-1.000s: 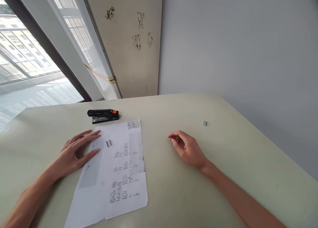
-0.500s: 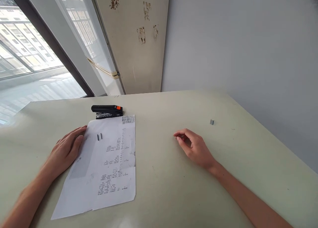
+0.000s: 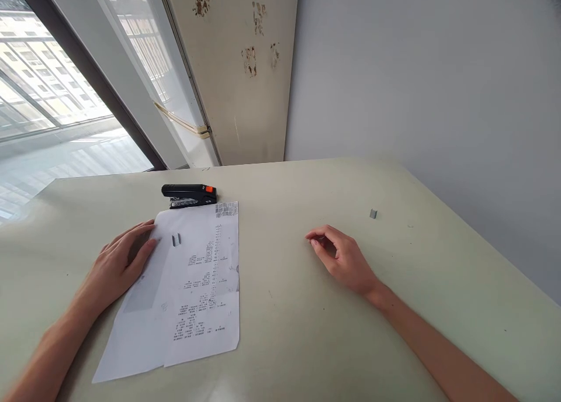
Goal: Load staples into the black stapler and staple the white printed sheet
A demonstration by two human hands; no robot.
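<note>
My left hand [image 3: 116, 264] lies at the left edge of a printed paper [image 3: 205, 308], fingers stretched out and thumb spread onto the sheet. Two short dark grey strips [image 3: 176, 239], perhaps staples, show on its upper part. Just beyond the top edge of the paper lies a black stapler [image 3: 189, 195] with an orange patch. To the right, my right hand [image 3: 342, 256] rests on the table with thumb and forefinger curled together in a pinch. Whatever sits between those fingertips, if anything, is too small to make out.
A small grey piece [image 3: 373, 214], like a short stick of staples, lies on the table [image 3: 280, 332] beyond my right hand. A grey wall [image 3: 421, 75] and a stained panel [image 3: 249, 110] stand behind the table. A window [image 3: 48, 80] is at the left.
My left thumb has spread away from the fingers and moved right over the paper edge. My right hand, the stapler and the grey piece stay in place.
</note>
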